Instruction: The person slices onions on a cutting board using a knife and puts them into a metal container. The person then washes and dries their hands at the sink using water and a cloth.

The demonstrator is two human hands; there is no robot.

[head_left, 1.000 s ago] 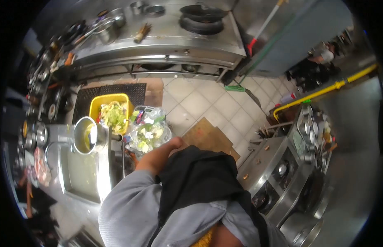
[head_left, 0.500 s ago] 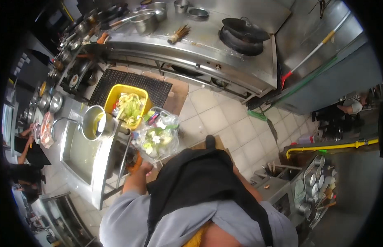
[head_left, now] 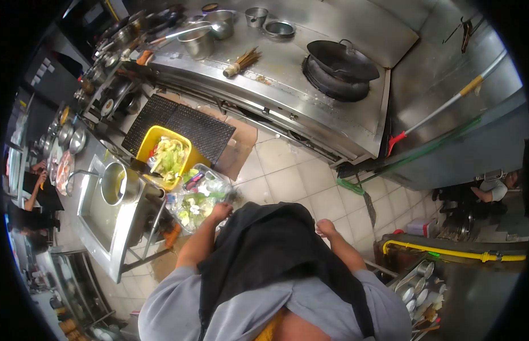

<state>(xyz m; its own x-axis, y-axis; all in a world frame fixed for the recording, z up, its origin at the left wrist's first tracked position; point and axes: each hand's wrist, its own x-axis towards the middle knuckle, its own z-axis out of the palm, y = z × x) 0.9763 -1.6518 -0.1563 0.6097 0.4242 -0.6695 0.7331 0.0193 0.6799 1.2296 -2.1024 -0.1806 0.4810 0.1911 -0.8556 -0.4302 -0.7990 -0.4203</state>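
My left hand is closed at the left edge of my black apron. Just beyond it lies a clear plastic bag of green and white vegetable scraps; whether the hand touches the bag I cannot tell. On the apron's other side, my right hand hangs with its fingers curled, and nothing shows in it. A yellow bin full of leafy trimmings stands behind the bag.
A steel sink with a pot on its edge stands at left. Ahead runs a steel range with a wok and a bamboo brush. A black mat covers floor tiles. Other people are at far left and far right.
My left hand has moved up and right, towards the apron. My right hand has come into view beside the apron. The view has shifted slightly.
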